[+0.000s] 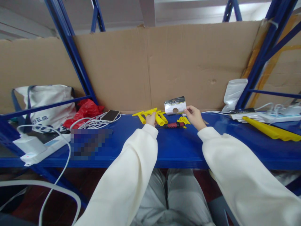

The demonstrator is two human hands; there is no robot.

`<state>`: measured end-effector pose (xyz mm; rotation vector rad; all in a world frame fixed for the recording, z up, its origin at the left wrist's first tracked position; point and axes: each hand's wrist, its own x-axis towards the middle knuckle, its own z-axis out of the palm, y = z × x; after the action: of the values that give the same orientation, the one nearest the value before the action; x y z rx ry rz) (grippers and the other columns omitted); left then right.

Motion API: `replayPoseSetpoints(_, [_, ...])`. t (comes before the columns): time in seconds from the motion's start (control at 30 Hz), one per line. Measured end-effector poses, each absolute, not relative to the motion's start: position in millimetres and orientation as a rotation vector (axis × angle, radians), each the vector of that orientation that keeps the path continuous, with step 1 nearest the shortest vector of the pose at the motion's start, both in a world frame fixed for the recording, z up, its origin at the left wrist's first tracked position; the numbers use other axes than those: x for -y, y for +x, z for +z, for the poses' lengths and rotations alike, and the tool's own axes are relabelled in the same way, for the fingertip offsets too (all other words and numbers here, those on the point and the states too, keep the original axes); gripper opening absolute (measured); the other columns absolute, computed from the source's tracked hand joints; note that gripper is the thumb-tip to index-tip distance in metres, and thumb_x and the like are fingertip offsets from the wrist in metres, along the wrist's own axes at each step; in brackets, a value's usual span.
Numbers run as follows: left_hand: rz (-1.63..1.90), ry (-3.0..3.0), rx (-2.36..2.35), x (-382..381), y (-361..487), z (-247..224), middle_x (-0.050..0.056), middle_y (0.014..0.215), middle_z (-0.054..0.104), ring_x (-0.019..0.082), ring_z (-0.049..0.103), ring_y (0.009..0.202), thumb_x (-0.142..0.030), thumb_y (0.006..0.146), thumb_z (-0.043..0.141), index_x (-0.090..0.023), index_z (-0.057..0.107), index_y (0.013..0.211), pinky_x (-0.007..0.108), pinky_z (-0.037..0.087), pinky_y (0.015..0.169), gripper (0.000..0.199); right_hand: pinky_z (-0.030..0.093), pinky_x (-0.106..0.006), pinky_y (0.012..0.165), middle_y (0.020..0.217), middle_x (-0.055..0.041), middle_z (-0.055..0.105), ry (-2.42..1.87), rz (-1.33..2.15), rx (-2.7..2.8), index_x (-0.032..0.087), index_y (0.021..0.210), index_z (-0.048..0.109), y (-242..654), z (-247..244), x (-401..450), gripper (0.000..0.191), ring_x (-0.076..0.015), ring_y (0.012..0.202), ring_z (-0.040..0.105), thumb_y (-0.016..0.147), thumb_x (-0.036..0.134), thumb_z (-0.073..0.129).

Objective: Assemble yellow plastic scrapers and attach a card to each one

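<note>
My right hand (194, 116) pinches the edge of a black-and-white card (175, 106) with a round hole near its lower edge, held up above the blue shelf. My left hand (151, 119) is closed on a yellow rolled piece (150, 111) among several yellow rolled tubes (160, 120); its fingertips are partly hidden. Between my hands, a red-and-black handled tool (174, 125) lies on the shelf. Behind it are small yellow strips (183, 120), close to my right hand.
A phone (111, 115) rests beside coiled white cables (90, 124), a red plastic bag (83, 113) and a white tote (50, 106). Power strips stand at left (45, 150) and right (279, 117). A long yellow piece (270, 128) lies at right. Cardboard (188, 62) walls the back.
</note>
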<state>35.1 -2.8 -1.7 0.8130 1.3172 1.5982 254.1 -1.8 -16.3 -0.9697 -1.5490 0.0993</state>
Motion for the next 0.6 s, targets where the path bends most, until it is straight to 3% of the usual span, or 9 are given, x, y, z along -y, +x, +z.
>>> replayPoseSetpoints(0.13, [1.644,0.649,-1.283,5,29,2,-0.002,0.064,0.061,0.007,0.052,0.039,-0.025,0.092,0.057,-0.018,0.06,0.099,0.017,0.038,0.039,0.011,0.049,-0.033,0.071,0.065,0.0011,0.058,-0.915,0.229,1.512,0.023,0.07,0.053,258,-16,-2,0.031,-0.0169,0.066,0.055,0.08,0.051,0.062])
replayPoseSetpoints(0.37, [1.669,0.582,-1.287,7,29,2,0.006,0.096,0.074,0.015,0.072,0.063,-0.026,0.096,0.051,-0.02,0.053,0.126,0.019,0.045,0.045,0.031,0.05,-0.033,0.068,0.063,0.0012,0.058,-0.839,0.503,1.545,0.024,0.069,0.054,251,-15,4,0.042,-0.0159,0.063,0.056,0.073,0.064,0.068])
replayPoseSetpoints(0.6, [1.538,0.664,-1.221,14,37,5,0.007,0.087,0.073,0.016,0.074,0.07,-0.026,0.098,0.05,-0.016,0.06,0.117,0.02,0.046,0.049,0.024,0.055,-0.038,0.076,0.07,-0.0015,0.066,-0.808,0.636,1.627,0.022,0.068,0.06,240,-18,11,0.046,-0.0183,0.07,0.063,0.064,0.065,0.076])
